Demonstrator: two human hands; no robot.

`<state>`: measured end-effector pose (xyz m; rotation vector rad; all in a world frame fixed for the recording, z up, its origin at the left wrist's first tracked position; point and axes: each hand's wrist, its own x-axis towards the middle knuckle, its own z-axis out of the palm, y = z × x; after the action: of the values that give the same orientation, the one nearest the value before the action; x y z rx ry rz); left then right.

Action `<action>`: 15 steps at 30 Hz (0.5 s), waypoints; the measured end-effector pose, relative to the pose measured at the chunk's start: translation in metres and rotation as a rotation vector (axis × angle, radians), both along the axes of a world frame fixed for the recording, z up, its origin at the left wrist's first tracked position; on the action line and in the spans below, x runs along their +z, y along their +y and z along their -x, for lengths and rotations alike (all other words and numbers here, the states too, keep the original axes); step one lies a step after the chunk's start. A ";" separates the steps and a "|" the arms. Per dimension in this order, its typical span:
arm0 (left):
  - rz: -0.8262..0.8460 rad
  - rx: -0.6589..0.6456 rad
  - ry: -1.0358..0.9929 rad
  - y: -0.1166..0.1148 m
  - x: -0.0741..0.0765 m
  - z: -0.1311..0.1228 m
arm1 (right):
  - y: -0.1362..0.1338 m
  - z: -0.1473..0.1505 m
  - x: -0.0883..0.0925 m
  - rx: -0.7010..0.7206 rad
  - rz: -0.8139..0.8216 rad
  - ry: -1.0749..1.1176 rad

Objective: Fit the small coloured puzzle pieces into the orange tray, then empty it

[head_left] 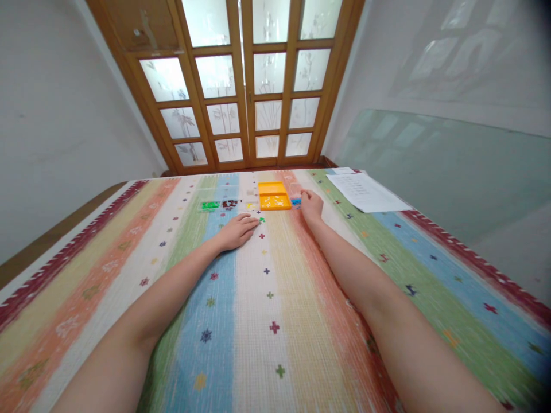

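Across the striped cloth (253, 321), the open yellow plastic box (271, 195) seems longest crosswise, lid (272, 188) pointing away, my left hand (238, 232) loosely spread, my right hand (312, 205) gripping I cannot tell what.

On tablecloth (253, 321): open case (272, 188), pieces (275, 201) inside. Left of case: three small boxes (212, 210), left hand (236, 232) before them. Right of case: single box (295, 206), right hand (312, 206) beside; farther right, printed sheet (365, 193). Behind everything: glazed doors (270, 74).
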<state>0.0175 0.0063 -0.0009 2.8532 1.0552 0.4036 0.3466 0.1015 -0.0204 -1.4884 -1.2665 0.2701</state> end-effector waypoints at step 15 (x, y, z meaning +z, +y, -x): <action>-0.025 0.014 -0.025 0.001 0.004 0.004 | -0.012 0.018 0.001 0.097 -0.073 -0.143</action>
<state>0.0135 0.0076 0.0036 2.8563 1.0742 0.4553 0.3287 0.0896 -0.0196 -1.4060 -1.4507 0.1817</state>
